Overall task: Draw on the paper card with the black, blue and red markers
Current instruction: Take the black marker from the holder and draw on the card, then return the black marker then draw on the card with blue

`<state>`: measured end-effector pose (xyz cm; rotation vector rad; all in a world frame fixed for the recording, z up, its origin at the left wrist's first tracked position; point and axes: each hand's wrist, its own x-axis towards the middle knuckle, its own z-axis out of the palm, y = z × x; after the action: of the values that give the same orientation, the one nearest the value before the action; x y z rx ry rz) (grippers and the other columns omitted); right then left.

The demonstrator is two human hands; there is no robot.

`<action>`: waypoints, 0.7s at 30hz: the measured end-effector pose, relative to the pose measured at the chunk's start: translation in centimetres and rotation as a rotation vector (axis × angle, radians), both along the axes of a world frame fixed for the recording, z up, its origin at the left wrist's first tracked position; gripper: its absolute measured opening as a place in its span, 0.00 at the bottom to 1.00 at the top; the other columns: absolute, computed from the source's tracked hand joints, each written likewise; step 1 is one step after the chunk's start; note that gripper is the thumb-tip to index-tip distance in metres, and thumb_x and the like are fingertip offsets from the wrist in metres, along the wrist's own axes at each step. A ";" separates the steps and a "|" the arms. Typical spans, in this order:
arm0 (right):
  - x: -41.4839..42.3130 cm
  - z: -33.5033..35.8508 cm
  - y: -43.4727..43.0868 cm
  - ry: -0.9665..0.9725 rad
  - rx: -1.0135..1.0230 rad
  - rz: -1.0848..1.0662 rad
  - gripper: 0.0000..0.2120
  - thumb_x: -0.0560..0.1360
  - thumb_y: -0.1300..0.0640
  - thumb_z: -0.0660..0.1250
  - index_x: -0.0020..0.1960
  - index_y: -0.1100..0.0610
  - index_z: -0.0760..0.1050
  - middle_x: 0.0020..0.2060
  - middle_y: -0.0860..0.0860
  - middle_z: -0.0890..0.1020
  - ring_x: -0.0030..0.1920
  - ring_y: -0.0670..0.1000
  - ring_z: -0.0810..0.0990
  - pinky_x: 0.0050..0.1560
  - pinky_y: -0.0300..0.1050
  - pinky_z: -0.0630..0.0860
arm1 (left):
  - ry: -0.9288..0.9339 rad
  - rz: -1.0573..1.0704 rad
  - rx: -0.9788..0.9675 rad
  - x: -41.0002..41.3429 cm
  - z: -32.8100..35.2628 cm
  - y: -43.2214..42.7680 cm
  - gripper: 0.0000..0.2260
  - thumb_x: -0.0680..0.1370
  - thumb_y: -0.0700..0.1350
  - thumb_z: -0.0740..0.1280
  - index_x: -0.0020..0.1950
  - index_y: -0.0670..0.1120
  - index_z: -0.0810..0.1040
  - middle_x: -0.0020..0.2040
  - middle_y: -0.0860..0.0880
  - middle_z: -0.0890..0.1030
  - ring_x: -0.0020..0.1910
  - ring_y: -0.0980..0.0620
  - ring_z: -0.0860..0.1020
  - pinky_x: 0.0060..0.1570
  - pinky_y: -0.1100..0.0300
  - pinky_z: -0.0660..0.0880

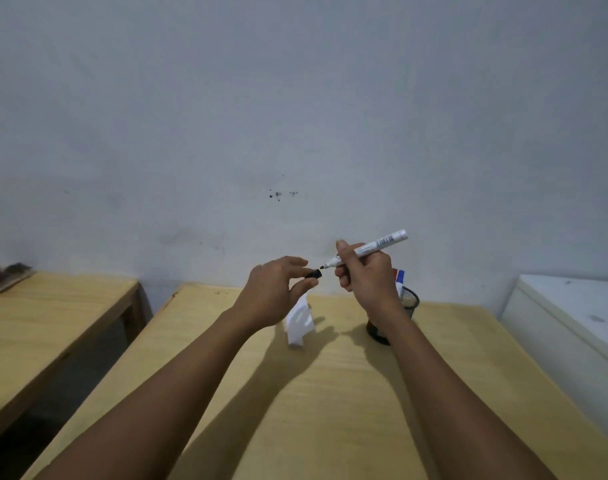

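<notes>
The black marker (368,249) looks light and rigid, a smooth white plastic barrel with a dark tip that is bare and pointing left; it would best be held low on the barrel near the tip for control, and the smooth plastic could slip in a loose grip. The right hand (364,275) is closed around that lower barrel, thumb up along it, with the marker's tail angled up and to the right, above the far part of the wooden table (330,410). The left hand (274,292) is raised just left of the tip, thumb and fingers pinched on the small black cap (313,274), the other fingers loosely curled; cap and tip sit very near but apart. The paper card (299,320) lies on the table below the left hand, partly hidden by it; it appears thin and light, and will probably shift under the tip unless it is pinned flat. A black mesh holder (408,299) stands at the far right, behind the right wrist, with blue and red markers (399,277) showing.
</notes>
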<state>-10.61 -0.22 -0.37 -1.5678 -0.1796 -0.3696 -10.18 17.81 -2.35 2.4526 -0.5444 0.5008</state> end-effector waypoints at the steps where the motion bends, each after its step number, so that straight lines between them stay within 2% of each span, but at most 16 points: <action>1: -0.8 0.8 -0.1 -0.016 -0.003 0.007 0.13 0.81 0.53 0.68 0.44 0.61 0.79 0.30 0.53 0.79 0.27 0.45 0.75 0.28 0.36 0.73 | -0.022 -0.013 -0.003 -0.7 0.8 -0.3 0.12 0.80 0.56 0.63 0.61 0.57 0.82 0.68 0.52 0.78 0.65 0.52 0.76 0.62 0.48 0.72; 7: -4.8 4.6 -1.5 -0.107 -0.082 0.002 0.16 0.81 0.52 0.68 0.43 0.64 0.80 0.30 0.54 0.78 0.26 0.46 0.74 0.28 0.36 0.72 | -0.097 -0.104 -0.067 -4.2 4.3 -1.4 0.13 0.81 0.52 0.63 0.61 0.52 0.82 0.65 0.52 0.80 0.63 0.52 0.77 0.61 0.49 0.73; 10: -6.5 5.8 -2.0 -0.142 -0.107 0.013 0.15 0.81 0.52 0.68 0.41 0.62 0.81 0.29 0.53 0.78 0.26 0.47 0.74 0.29 0.36 0.72 | -0.137 -0.144 -0.083 -5.4 5.8 -2.0 0.12 0.81 0.51 0.64 0.60 0.51 0.82 0.63 0.51 0.81 0.61 0.52 0.78 0.60 0.49 0.74; 13: -7.6 6.4 -2.1 -0.160 -0.138 0.044 0.15 0.80 0.53 0.69 0.38 0.60 0.80 0.27 0.50 0.78 0.26 0.46 0.74 0.29 0.36 0.72 | -0.186 -0.171 -0.022 -6.3 7.2 -2.6 0.11 0.81 0.50 0.64 0.58 0.49 0.83 0.56 0.51 0.85 0.53 0.49 0.81 0.56 0.50 0.75; 14: -7.8 6.5 -2.1 -0.161 -0.132 0.040 0.15 0.80 0.53 0.69 0.38 0.60 0.80 0.27 0.50 0.78 0.27 0.45 0.74 0.30 0.36 0.72 | -0.238 -0.144 0.036 -6.5 7.6 -2.9 0.11 0.81 0.50 0.64 0.56 0.48 0.83 0.52 0.51 0.85 0.50 0.48 0.81 0.57 0.49 0.73; 17: -7.8 6.7 -1.9 -0.145 -0.077 -0.010 0.16 0.80 0.51 0.70 0.39 0.61 0.81 0.27 0.50 0.78 0.28 0.47 0.73 0.30 0.38 0.71 | -0.453 0.032 0.204 -6.9 7.5 -3.6 0.09 0.81 0.49 0.64 0.50 0.50 0.83 0.43 0.53 0.85 0.47 0.48 0.81 0.70 0.40 0.61; 19: -7.7 6.5 -1.9 -0.113 -0.033 -0.014 0.16 0.79 0.50 0.70 0.39 0.61 0.82 0.26 0.49 0.77 0.29 0.49 0.72 0.31 0.40 0.70 | -0.547 0.078 0.219 -7.1 7.2 -4.0 0.07 0.80 0.49 0.66 0.48 0.50 0.84 0.41 0.54 0.85 0.45 0.48 0.82 0.71 0.35 0.58; 21: -7.5 6.2 -2.3 -0.044 -0.022 -0.014 0.18 0.79 0.47 0.70 0.41 0.62 0.82 0.27 0.49 0.78 0.29 0.49 0.73 0.31 0.41 0.70 | -0.487 0.076 0.221 -7.2 7.2 -4.2 0.10 0.81 0.51 0.64 0.51 0.50 0.83 0.44 0.53 0.85 0.48 0.49 0.82 0.73 0.36 0.55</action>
<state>-18.10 -2.49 5.78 -1.5847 -0.2068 -0.4145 -17.42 13.58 4.81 2.5661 -0.7342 1.1388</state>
